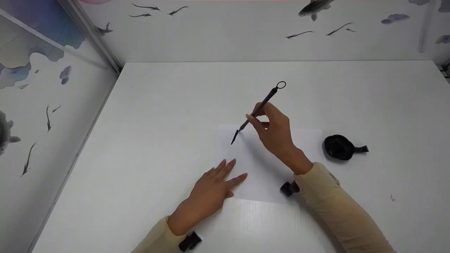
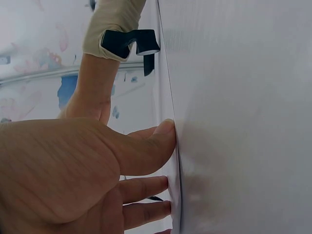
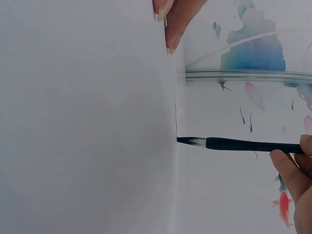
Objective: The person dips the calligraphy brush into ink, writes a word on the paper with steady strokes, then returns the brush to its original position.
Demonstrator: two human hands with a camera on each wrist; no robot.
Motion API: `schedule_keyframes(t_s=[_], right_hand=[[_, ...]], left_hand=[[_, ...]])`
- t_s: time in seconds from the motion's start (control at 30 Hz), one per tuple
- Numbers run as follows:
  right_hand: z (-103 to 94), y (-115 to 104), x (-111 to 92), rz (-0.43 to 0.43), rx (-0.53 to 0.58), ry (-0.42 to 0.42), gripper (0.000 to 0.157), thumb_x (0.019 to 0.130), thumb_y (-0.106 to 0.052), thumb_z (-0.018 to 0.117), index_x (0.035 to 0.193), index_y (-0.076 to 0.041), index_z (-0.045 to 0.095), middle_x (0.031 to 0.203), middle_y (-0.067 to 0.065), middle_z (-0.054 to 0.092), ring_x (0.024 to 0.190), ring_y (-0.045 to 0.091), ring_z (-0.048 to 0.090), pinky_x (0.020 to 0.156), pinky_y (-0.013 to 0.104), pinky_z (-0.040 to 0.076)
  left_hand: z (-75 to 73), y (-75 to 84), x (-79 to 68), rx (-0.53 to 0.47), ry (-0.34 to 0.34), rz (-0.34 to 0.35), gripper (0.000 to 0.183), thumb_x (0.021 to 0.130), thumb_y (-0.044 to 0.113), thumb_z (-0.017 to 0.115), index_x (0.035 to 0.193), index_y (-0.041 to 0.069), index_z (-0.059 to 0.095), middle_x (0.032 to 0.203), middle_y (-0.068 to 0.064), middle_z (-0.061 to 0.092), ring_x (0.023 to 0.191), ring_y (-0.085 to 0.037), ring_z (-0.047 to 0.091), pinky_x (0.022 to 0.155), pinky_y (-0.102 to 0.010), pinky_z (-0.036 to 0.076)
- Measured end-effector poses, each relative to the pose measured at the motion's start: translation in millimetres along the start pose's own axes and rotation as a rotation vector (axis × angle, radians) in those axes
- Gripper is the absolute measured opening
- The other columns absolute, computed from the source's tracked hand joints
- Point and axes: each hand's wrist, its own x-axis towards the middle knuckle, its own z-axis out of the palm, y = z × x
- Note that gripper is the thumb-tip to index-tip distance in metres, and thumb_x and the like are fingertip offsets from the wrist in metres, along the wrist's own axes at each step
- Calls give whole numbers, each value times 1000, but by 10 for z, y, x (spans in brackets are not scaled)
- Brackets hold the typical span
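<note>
My right hand (image 1: 276, 128) pinches a dark writing brush (image 1: 270, 95) with a ring at its top end; the brush slants over a white sheet of paper (image 1: 260, 182). In the right wrist view the black bristles of the brush (image 3: 192, 141) meet the paper's surface, beside a thin dark line. From the head this shows as a short black stroke (image 1: 234, 137) near the sheet's upper left. My left hand (image 1: 211, 193) rests on the sheet's lower left with fingers spread. Its thumb (image 2: 163, 139) and fingers touch the surface in the left wrist view.
A small black dish (image 1: 339, 147) with a short handle stands right of the paper. The white table (image 1: 158, 116) meets a decorated wall (image 1: 228, 31) at the back and a panel (image 1: 66, 123) on the left. A black wrist device (image 1: 190, 241) sits by the left sleeve.
</note>
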Motion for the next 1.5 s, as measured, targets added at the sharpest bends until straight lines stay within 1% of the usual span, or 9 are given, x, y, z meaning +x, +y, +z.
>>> schedule_keyframes(t_s=[0.13, 0.37, 0.63, 0.87, 1.17, 1.3, 1.5], right_hand=[[-8, -15, 1, 5, -4, -24, 19, 89, -10, 68, 101, -1, 56, 95, 7, 62, 90, 14, 66, 59, 25, 54], [-31, -37, 11, -3, -13, -46, 21, 89, -11, 68, 103, 0, 57, 93, 8, 62, 87, 13, 66, 59, 25, 55], [-75, -40, 43, -5, -24, -75, 17, 90, -12, 68, 100, -3, 58, 90, 6, 62, 83, 11, 65, 58, 23, 54], [-101, -45, 54, 12, -5, -111, 15, 90, -12, 68, 98, -4, 59, 90, 4, 62, 82, 10, 64, 59, 23, 54], [-139, -76, 76, 31, 3, -151, 15, 88, -11, 69, 98, -5, 58, 87, 3, 62, 81, 9, 64, 60, 21, 54], [-155, -87, 90, 29, 9, -164, 16, 87, -8, 70, 97, -4, 58, 85, 3, 63, 79, 10, 64, 60, 23, 54], [-173, -101, 100, 27, 20, -185, 18, 87, -9, 71, 97, -4, 58, 84, 4, 63, 77, 12, 65, 59, 25, 55]], left_hand=[[1, 7, -1, 7, 7, -4, 56, 89, 21, 68, 141, 28, 49, 152, -11, 33, 138, -31, 32, 99, -46, 41], [3, 5, 4, 12, -5, -7, 56, 89, 22, 66, 142, 29, 48, 153, -10, 32, 138, -31, 31, 99, -47, 41], [4, 1, 2, 8, 5, 0, 56, 89, 22, 66, 142, 28, 49, 152, -11, 32, 138, -31, 32, 98, -47, 42], [2, -1, -1, -2, -6, -6, 57, 90, 22, 66, 143, 29, 47, 153, -10, 31, 138, -31, 30, 99, -47, 41], [13, -11, 7, 5, 11, 7, 58, 88, 21, 68, 142, 28, 49, 152, -11, 33, 137, -32, 33, 98, -47, 42], [8, -13, 4, 4, 11, 10, 57, 88, 20, 68, 142, 27, 49, 152, -11, 33, 137, -32, 33, 98, -47, 42], [0, -14, 2, -2, -1, 7, 57, 89, 21, 67, 142, 28, 48, 153, -11, 32, 138, -32, 32, 98, -48, 42]])
